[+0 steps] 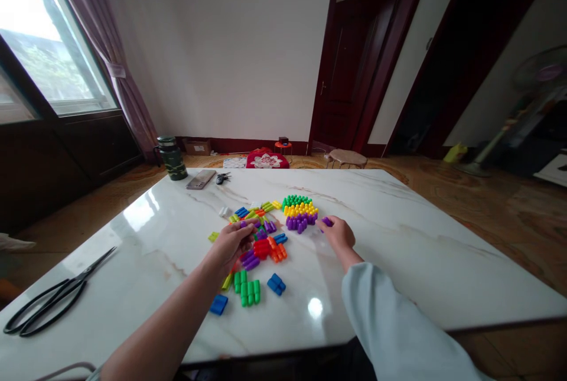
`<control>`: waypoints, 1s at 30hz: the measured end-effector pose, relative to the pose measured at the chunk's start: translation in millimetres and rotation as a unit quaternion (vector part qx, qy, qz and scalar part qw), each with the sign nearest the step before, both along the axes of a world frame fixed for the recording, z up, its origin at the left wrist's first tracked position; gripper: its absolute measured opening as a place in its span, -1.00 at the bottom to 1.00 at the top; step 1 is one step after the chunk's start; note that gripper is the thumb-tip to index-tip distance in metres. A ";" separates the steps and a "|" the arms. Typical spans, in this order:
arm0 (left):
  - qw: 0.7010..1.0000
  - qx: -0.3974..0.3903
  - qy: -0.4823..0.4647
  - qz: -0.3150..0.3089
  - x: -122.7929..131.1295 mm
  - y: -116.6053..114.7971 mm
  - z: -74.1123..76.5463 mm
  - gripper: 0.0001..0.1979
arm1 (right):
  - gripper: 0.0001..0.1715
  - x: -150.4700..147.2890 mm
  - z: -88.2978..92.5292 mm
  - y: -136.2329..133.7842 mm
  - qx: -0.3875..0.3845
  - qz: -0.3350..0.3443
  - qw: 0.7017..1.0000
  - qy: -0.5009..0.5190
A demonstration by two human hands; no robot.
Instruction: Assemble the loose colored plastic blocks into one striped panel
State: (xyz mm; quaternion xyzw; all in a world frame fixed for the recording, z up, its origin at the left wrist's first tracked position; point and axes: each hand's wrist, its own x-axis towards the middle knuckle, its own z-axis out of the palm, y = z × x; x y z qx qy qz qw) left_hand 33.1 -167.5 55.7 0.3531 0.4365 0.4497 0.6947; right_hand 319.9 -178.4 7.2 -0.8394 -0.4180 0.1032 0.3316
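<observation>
L hand is resting on the loose blocks mid-desk, fingers curling over them, but can't tell whether its grip is closing on any piece. R hand is pinching a purple block in its grip, just beside the R edge of the slab of joined green, yellow & purple blocks. Scissors are lying near the desk's L edge; phone & keys are lying at the far side.

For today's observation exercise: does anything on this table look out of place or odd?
Large black scissors lie near the table's left edge, apart from the toy blocks; nothing looks spilled or damaged.
</observation>
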 end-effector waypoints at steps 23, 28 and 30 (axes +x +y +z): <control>0.999 -0.025 -0.005 0.032 -2.1 1.7 5.7 -0.81 | -0.77 -4.2 -29.5 8.3 -0.031 0.091 0.995 -0.010; 0.999 -0.028 -0.006 0.038 -2.6 1.7 6.4 -0.82 | -0.75 -7.7 -34.6 14.6 -0.013 0.122 0.992 -0.038; 0.999 -0.029 -0.007 0.043 -2.8 1.9 6.6 -0.83 | -0.74 -7.2 -35.2 15.1 -0.012 0.124 0.992 -0.037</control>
